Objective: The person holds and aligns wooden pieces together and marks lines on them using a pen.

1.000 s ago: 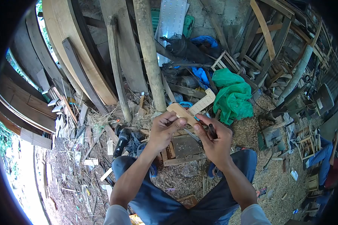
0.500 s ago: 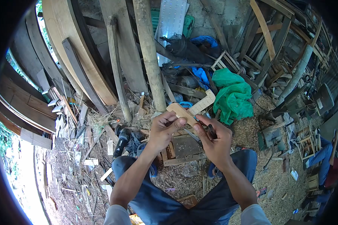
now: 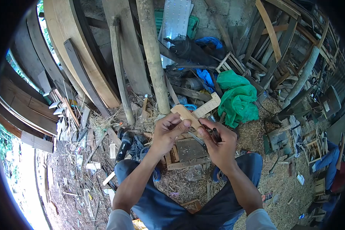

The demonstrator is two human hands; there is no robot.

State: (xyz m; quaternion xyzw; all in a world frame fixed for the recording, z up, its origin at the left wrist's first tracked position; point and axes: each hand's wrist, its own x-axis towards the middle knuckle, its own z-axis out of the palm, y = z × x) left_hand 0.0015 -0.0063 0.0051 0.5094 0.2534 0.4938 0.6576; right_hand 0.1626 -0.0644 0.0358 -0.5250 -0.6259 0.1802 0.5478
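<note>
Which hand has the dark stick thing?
The right hand: the dark stick shows beside its thumb. The left hand holds just the light wooden piece.

Grey block wall (image 3: 239,11); shaving-strewn floor (image 3: 280,188); bright daylight (image 3: 25,172) at left

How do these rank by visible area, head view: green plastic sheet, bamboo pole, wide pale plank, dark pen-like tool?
1. Wide pale plank
2. Bamboo pole and green plastic sheet: too alike to rank
3. Dark pen-like tool
</note>
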